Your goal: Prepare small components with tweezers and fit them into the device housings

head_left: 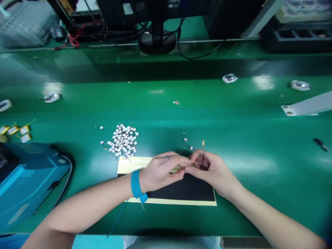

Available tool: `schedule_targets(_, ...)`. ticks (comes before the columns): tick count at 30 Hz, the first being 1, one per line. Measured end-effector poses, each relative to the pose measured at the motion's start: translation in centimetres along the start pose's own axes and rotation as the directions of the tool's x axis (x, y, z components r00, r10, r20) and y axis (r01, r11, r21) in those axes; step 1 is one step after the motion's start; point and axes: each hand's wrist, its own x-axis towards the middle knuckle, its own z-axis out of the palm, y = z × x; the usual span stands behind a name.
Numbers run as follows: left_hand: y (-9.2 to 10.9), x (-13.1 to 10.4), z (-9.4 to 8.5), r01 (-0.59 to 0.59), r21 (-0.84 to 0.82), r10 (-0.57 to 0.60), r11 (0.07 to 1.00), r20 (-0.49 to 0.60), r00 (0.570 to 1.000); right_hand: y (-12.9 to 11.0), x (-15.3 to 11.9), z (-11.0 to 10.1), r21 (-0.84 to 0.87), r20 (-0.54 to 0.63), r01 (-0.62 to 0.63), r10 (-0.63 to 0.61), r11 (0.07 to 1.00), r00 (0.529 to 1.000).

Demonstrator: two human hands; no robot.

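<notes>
My left hand [166,170], with a blue band [136,183] at its wrist, has thumb and fingers pinched together. Whatever lies between those fingertips is too small and hidden to name. My right hand [214,171] meets it fingertip to fingertip and is closed around a thin tool with a yellowish tip [203,142], which sticks up past the fingers. Below both hands lies a black sheet with pale yellow edges [181,188]. Beyond them are two small white parts with short leads [191,148]. A pile of similar white parts [123,140] sits to the left.
A blue machine with a black cable [33,183] stands at the left, near several yellow-wrapped parts [15,130]. A monitor stand [157,41] is at the back. A grey metal bracket [306,105] and a small black tool [321,144] are at the right.
</notes>
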Motion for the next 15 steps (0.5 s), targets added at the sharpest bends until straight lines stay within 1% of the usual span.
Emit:
schedule_targets(1,0.0,0.2,-0.1,0.004,0.008,-0.004,1.000,0.028,1.000,0.0,0.1,-0.2,-0.115,-0.035,0.038,-0.042,0.993,0.999)
schedule_targets(2,0.0,0.6,-0.5,0.015,0.031,-0.017,0.999,0.055,0.998,0.1,0.3,-0.6,-0.248,-0.072,0.085,-0.105,0.965,0.992)
schedule_targets(3,0.0,1.1,-1.3,0.034,0.078,-0.041,0.996,0.084,0.996,0.1,0.5,-1.1,-0.388,-0.100,0.134,-0.187,0.912,0.977)
schedule_targets(4,-0.1,1.6,-2.5,0.057,0.149,-0.078,0.987,0.136,0.988,0.2,0.8,-1.6,-0.517,-0.118,0.182,-0.281,0.836,0.953)
schedule_targets(5,-0.1,2.2,-4.1,0.087,0.245,-0.137,0.966,0.198,0.970,0.3,1.1,-2.3,-0.617,-0.106,0.223,-0.360,0.755,0.927)
schedule_targets(6,-0.2,2.8,-6.0,0.118,0.366,-0.223,0.923,0.261,0.939,0.4,1.3,-2.9,-0.697,-0.096,0.244,-0.425,0.674,0.900)
schedule_targets(7,-0.4,3.2,-8.2,0.137,0.481,-0.332,0.866,0.348,0.877,0.5,1.5,-3.5,-0.767,-0.103,0.237,-0.479,0.596,0.872)
schedule_targets(8,-0.7,3.5,-10.5,0.180,0.602,-0.459,0.778,0.348,0.817,0.6,1.6,-4.0,-0.825,-0.119,0.203,-0.513,0.528,0.850)
schedule_targets(9,-1.1,3.6,-12.7,0.227,0.710,-0.567,0.666,0.284,0.774,0.6,1.5,-4.5,-0.868,-0.144,0.149,-0.526,0.474,0.838)
schedule_targets(10,-1.5,3.6,-14.7,0.285,0.789,-0.651,0.544,0.183,0.737,0.6,1.3,-4.8,-0.895,-0.157,0.096,-0.510,0.435,0.846)
schedule_targets(11,-2.0,3.5,-16.4,0.365,0.835,-0.727,0.411,0.060,0.684,0.5,1.0,-5.1,-0.909,-0.143,0.066,-0.457,0.411,0.878)
schedule_targets(12,-2.6,3.3,-17.8,0.422,0.850,-0.787,0.314,-0.015,0.617,0.4,0.6,-5.3,-0.914,-0.091,0.071,-0.372,0.399,0.924)
schedule_targets(13,-3.3,3.0,-18.9,0.466,0.850,-0.832,0.245,-0.063,0.552,0.3,0.2,-5.3,-0.914,-0.010,0.102,-0.273,0.393,0.962)
schedule_targets(14,-3.9,2.8,-19.5,0.497,0.845,-0.868,0.196,-0.087,0.490,0.2,-0.2,-5.2,-0.909,0.078,0.144,-0.182,0.390,0.980)
schedule_targets(15,-4.4,2.6,-19.9,0.513,0.841,-0.895,0.169,-0.086,0.437,0.2,-0.6,-5.1,-0.903,0.153,0.185,-0.110,0.388,0.982)
